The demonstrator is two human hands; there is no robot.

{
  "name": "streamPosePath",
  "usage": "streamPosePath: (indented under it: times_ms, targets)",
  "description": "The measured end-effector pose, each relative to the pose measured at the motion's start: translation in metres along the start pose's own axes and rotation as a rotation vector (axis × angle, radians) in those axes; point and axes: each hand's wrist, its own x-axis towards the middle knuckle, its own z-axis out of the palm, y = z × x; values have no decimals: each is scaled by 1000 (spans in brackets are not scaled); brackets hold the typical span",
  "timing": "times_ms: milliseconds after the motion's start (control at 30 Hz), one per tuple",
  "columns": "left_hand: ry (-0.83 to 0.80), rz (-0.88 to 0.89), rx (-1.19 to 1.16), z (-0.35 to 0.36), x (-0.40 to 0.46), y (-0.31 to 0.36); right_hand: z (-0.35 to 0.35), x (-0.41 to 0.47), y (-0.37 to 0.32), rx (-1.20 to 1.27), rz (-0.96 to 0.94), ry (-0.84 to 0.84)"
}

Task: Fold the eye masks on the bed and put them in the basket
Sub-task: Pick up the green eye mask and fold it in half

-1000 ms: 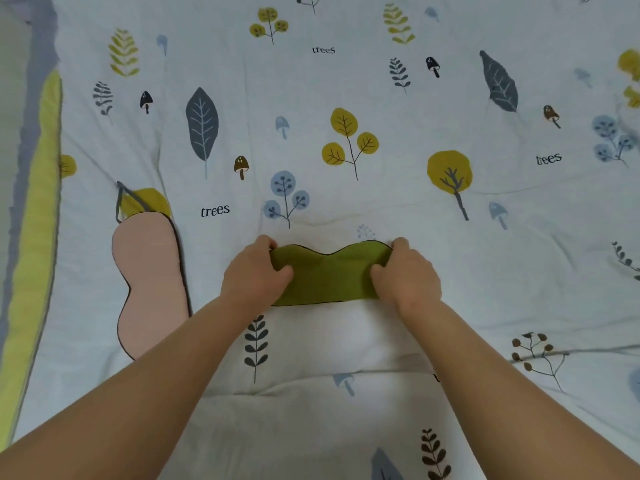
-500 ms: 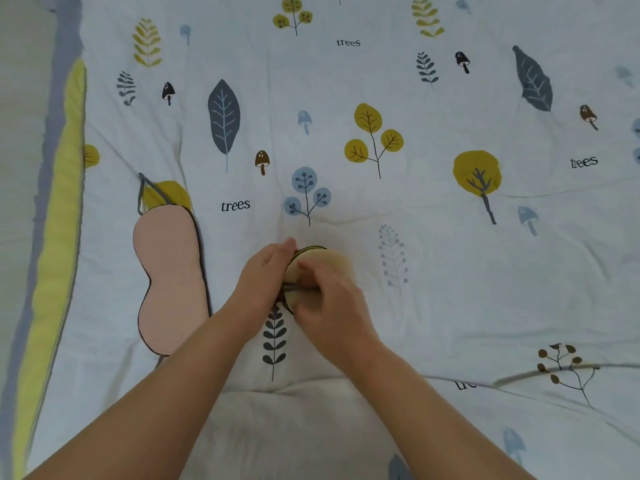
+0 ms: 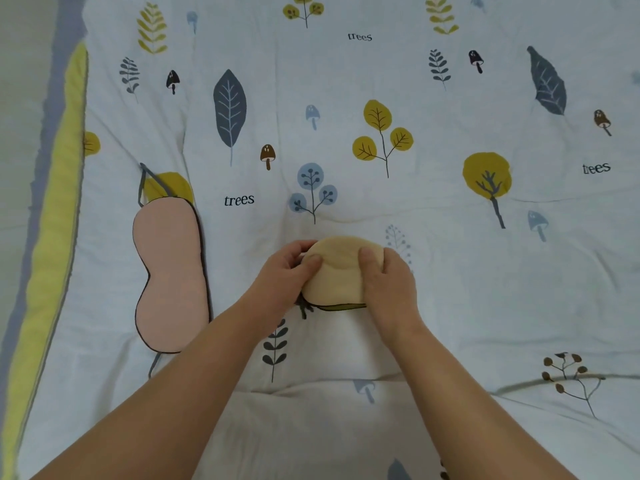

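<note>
A green eye mask [image 3: 337, 271] lies folded in half in the middle of the bed, its cream inner side up and a thin green edge showing at the bottom. My left hand [image 3: 284, 275] grips its left edge, thumb on top. My right hand [image 3: 388, 278] presses down on its right side. A pink eye mask [image 3: 169, 271] with a dark rim and grey strap lies flat and unfolded to the left, apart from both hands. No basket is in view.
The bed cover [image 3: 450, 237] is white with printed leaves, trees and mushrooms. A yellow and grey border [image 3: 52, 237] runs down the left edge of the bed. A raised fold of the cover lies near me, under my forearms.
The green mask was spread flat, held at both ends. My right hand folded its right half over to the left, and the cream side now faces up. The camera shifted slightly.
</note>
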Motion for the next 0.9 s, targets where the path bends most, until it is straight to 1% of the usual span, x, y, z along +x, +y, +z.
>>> streamPosePath:
  times_ms: [67,133,200,233,300,367,467,700,833,900]
  targets:
    - [79,80,178,9,5,-2,-3,5,2,-106,-68,96]
    - [224,211,500,20,10,-4,-4,10,6,-251,-83,147]
    - [353,330,851,33,15,-12,-3,14,14,-438,-156,204]
    - [384,374,973,40,16,-17,-2,14,18,-527,-227,227]
    - [376,408,1104,46,18,-28,1,14,28,-666,-355,206]
    - [322,396,1183,44,23,-41,1,16,41,-820,-409,102]
    - [284,388,1295,35,32,-55,0,26,60,-965,-401,9]
    - [299,323,1304,39,45,-57,2,38,61,-995,-356,-13]
    - [244,288,1272,40,40,-43,-2,34,43,-968,-332,-52]
    - [268,309,1219,40,33,-33,-5,28,29,-931,-331,-15]
